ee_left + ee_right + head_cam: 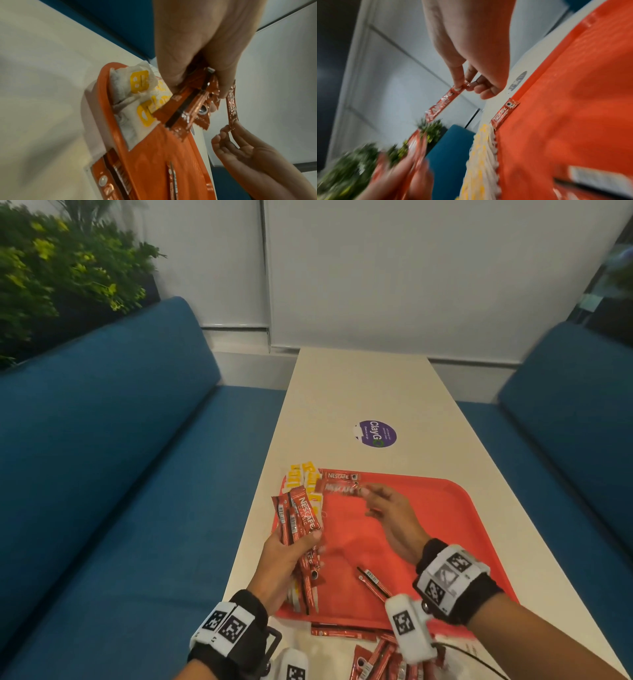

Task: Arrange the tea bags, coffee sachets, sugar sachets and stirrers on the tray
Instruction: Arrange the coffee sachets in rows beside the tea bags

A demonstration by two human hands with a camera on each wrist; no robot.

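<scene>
A person sits at a long pale bench (342,392) with a red tray (428,508) in front of them. The step in hand appears to be laying coffee sachets out on the tray one at a time.

Nearest, at the bench's near edge and off the tray, lies a loose heap of red coffee sachets (376,655); they overlap too much to count. On the tray's near part lie two more sachets (373,580), side by side and slanted.

At the tray's left edge, the left hand (284,563) has its grip closed around a fanned bundle of sachets (301,515). At least three show in the head view; the true number is hidden by the fingers. Beneath that hand, a row of white and yellow tea bags (137,83) runs along the tray's left edge, overlapping like tiles, too many to count.

Farther on, the right hand (387,508) pinches one single sachet (440,104) by its end between thumb and fingertips, above the tray's far left corner. One placed sachet (339,475) already lies flat against the far edge there.

The next move likely calls for lowering the pinched sachet flat beside the placed one, parallel and just touching.

No stirrers can be made out, nor any sugar sachets for certain.
</scene>
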